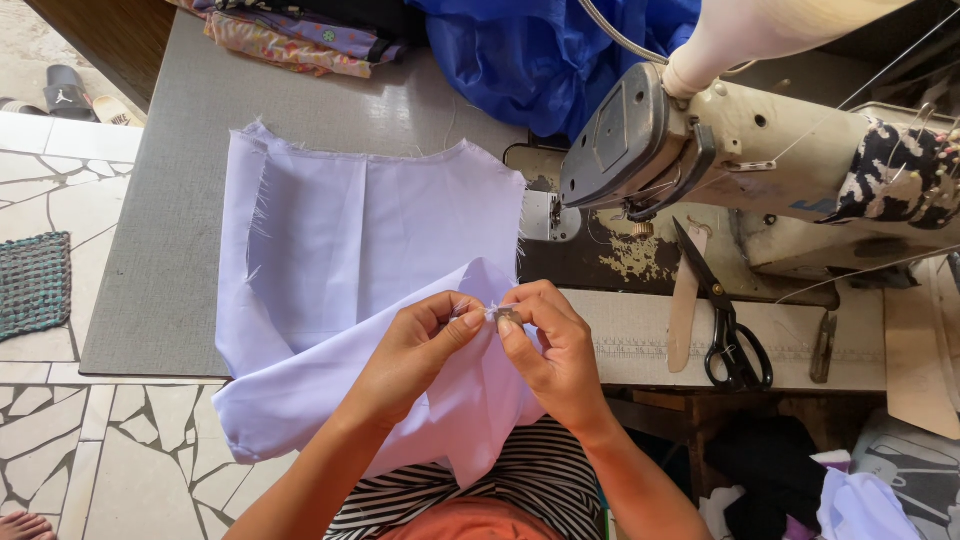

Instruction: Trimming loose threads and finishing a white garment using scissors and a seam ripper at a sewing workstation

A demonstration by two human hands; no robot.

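Both hands up at the folded edge of the pale lilac fabric (370, 260): left hand (415, 350) and right hand (550, 350) pinching it between thumb and fingers, fingertips nearly touching. Rest of the cloth is spread on the grey table (170, 220). Sewing machine (740, 140) to the right, black scissors (725, 320) beside it. Mosaic tile floor (100, 450) below.

Both forearms are bare, with no sleeves, watch, bracelets or rings showing on the left hand (415, 345) or the right hand (555, 350). The fingernails are short and unpainted. Below the hands, nearer the camera, the person wears a top (545, 475) with thin black and white stripes, and under it a patch of orange-red cloth (475, 520).
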